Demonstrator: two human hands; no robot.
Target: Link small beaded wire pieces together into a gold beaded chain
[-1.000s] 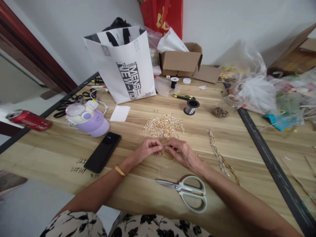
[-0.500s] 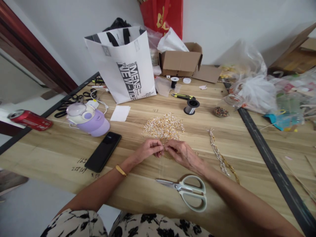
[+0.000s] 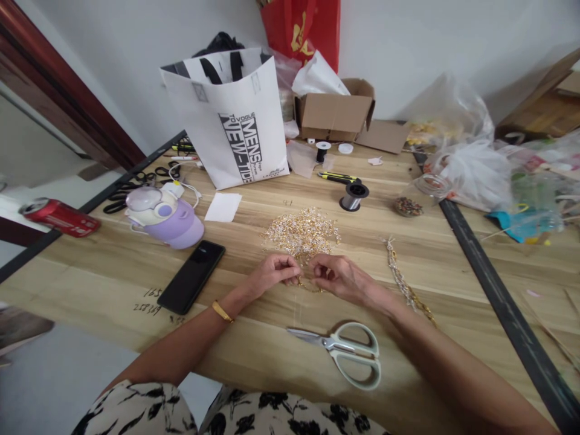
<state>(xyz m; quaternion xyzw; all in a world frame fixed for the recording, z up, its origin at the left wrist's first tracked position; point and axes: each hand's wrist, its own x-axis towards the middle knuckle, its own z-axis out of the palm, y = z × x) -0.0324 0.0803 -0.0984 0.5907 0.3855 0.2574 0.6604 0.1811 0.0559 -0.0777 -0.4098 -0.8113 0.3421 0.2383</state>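
In the head view, my left hand [image 3: 277, 269] is closed in a pinch on a thin strand of gold beads [image 3: 299, 280], part of which hangs below the fingertips. My right hand [image 3: 339, 275] is a little way to its right, thumb and fingers curled together. Whatever those fingers hold, if anything, is too small to make out. Just beyond both hands lies a loose heap of small gold and clear beads [image 3: 302, 231]. Scissors with pale handles [image 3: 354, 355] rest on the table nearer to me, blades pointing left.
A black phone [image 3: 192, 277], a purple bottle [image 3: 174, 223] and a red can [image 3: 61, 216] are on the left. To the right lie bead strands [image 3: 403, 278], a wire spool [image 3: 353, 197] and a jar of beads [image 3: 410, 205]. A white bag [image 3: 244, 115] stands behind.
My right hand has moved slightly right, away from my left hand, so a gap shows between the fingertips. My left hand keeps its pinch. The whole view has shifted a little.
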